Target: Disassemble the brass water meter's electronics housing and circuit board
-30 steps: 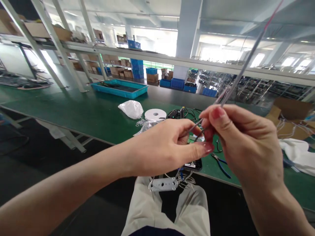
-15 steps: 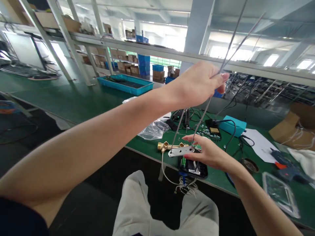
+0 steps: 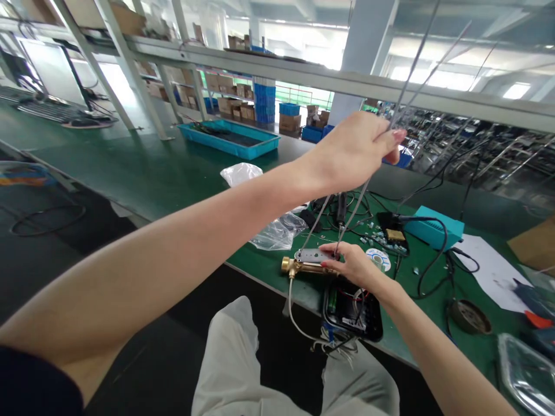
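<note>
My left hand (image 3: 366,141) is raised and closed around thin grey cables (image 3: 359,202), whose upper ends rise past it. Lower down, these cables run to the holes of a flat silver metal plate (image 3: 309,255). My right hand (image 3: 353,263) pinches the right end of this plate between thumb and fingers. Just under the plate lies a brass valve fitting (image 3: 288,266) with a pale hose attached; whether the two touch I cannot tell. Below my right hand, an open black housing (image 3: 373,326) holds a green part and wires at the table's edge.
A blue soldering station (image 3: 436,226) and small loose parts sit behind my right hand. Clear plastic bags (image 3: 277,232) lie left of them. A blue tray (image 3: 255,151) stands further back. At right are white paper (image 3: 494,271), a round dish (image 3: 470,316) and a clear plastic case (image 3: 526,370).
My right hand has brought the plate in over the brass fitting, and its fingers have closed more tightly on it. My left hand still grips the cables up high. The view has shifted slightly.
</note>
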`<state>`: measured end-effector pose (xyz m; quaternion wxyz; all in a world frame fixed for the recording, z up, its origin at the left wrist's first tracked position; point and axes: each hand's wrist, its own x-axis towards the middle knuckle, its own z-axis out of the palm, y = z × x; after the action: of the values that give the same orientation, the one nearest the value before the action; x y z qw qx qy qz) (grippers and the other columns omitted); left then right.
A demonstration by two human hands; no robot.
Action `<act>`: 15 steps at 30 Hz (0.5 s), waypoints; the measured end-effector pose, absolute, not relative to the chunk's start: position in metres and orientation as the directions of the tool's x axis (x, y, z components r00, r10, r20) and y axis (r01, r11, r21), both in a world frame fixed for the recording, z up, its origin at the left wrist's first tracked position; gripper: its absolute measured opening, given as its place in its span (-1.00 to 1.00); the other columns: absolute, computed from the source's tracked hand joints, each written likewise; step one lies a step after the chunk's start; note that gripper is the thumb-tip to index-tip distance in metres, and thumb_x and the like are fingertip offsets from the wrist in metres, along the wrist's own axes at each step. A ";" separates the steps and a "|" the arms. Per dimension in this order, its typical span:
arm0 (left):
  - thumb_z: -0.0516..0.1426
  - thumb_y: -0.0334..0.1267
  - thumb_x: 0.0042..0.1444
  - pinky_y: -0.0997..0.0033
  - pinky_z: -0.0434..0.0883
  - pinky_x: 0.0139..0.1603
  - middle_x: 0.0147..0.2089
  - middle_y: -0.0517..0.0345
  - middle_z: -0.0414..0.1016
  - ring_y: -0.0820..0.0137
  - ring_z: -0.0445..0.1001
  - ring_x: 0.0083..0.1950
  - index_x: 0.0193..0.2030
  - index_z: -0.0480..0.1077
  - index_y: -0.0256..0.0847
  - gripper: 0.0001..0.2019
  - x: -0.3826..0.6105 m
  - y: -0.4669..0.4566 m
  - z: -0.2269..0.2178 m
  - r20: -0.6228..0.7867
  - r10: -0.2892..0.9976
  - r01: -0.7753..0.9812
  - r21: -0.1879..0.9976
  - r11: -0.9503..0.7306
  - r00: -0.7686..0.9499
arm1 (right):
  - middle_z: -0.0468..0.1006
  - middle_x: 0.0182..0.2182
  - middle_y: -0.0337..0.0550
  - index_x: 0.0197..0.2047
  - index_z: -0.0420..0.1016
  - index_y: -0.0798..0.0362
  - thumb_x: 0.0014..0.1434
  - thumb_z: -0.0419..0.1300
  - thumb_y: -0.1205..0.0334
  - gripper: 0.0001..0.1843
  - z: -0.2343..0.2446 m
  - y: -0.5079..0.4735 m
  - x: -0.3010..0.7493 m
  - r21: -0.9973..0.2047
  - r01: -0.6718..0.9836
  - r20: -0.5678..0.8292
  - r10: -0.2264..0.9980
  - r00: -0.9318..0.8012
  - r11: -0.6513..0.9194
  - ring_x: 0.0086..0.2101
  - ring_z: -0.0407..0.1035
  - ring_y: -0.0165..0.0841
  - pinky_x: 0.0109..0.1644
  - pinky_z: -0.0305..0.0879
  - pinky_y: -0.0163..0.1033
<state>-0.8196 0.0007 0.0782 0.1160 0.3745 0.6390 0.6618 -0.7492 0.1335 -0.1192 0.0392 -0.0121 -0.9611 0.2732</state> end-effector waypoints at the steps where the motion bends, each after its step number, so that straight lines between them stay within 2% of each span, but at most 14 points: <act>1: 0.13 -0.40 0.13 0.64 0.12 -0.50 -0.67 0.30 0.21 0.58 0.32 -0.57 -0.59 0.41 -0.38 -0.73 -0.823 -0.002 0.076 0.371 0.669 0.386 0.912 -0.134 -0.644 | 0.56 -0.11 -0.05 -0.01 0.47 0.11 0.10 0.21 0.20 -0.63 -0.124 0.135 -0.751 -0.531 0.002 0.064 0.043 -0.997 0.847 -0.16 0.43 -0.27 -0.02 0.33 -0.15; 4: -0.01 -0.34 0.26 0.68 0.11 -0.49 -0.67 0.36 0.16 0.67 0.22 -0.63 -0.45 0.42 -0.38 -0.69 -0.834 -0.011 0.068 0.433 0.717 0.501 0.855 -0.133 -0.547 | 0.56 -0.12 -0.08 -0.01 0.48 0.08 0.10 0.20 0.19 -0.64 -0.135 0.137 -0.753 -0.536 0.008 0.047 0.039 -0.998 0.844 -0.16 0.42 -0.27 -0.03 0.32 -0.14; 7: -0.06 -0.31 0.30 0.68 0.12 -0.52 -0.67 0.36 0.18 0.69 0.14 -0.67 -0.39 0.41 -0.36 -0.69 -0.841 -0.024 0.065 0.430 0.741 0.541 0.834 -0.108 -0.515 | 0.57 -0.15 -0.13 -0.04 0.50 0.01 0.10 0.20 0.17 -0.67 -0.141 0.139 -0.754 -0.539 0.015 0.008 0.023 -1.000 0.842 -0.18 0.44 -0.28 -0.05 0.33 -0.16; 10: -0.07 -0.22 0.31 0.65 0.21 -0.49 -0.62 0.31 0.24 0.65 0.23 -0.62 -0.33 0.41 -0.33 -0.67 -0.843 -0.045 0.062 0.467 0.738 0.629 0.774 -0.074 -0.487 | 0.58 -0.15 -0.16 -0.08 0.51 -0.04 0.06 0.22 0.18 -0.69 -0.145 0.139 -0.757 -0.522 0.017 -0.020 0.008 -1.000 0.853 -0.18 0.44 -0.28 -0.05 0.31 -0.18; 13: -0.06 -0.15 0.29 0.58 0.32 -0.36 -0.51 0.24 0.34 0.59 0.35 -0.48 -0.27 0.46 -0.32 -0.65 -0.842 -0.076 0.051 0.520 0.643 0.677 0.736 -0.004 -0.562 | 0.58 -0.19 -0.17 -0.11 0.52 -0.05 0.05 0.22 0.19 -0.71 -0.145 0.138 -0.760 -0.490 0.023 -0.043 0.002 -0.999 0.871 -0.20 0.44 -0.27 -0.08 0.29 -0.18; 15: 0.00 -0.13 0.26 0.52 0.38 -0.27 -0.38 0.18 0.44 0.54 0.40 -0.37 -0.27 0.47 -0.29 -0.69 -0.842 -0.102 0.031 0.519 0.459 0.612 0.787 0.073 -0.721 | 0.58 -0.22 -0.19 -0.11 0.51 -0.06 0.05 0.22 0.20 -0.71 -0.144 0.138 -0.762 -0.472 0.026 -0.064 -0.005 -0.998 0.881 -0.23 0.44 -0.28 -0.12 0.28 -0.19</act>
<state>-0.8422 -0.1016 0.0310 -0.0670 0.3671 0.7293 0.5735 -0.7616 0.1382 -0.1435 -0.0317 -0.0056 -0.9694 0.2435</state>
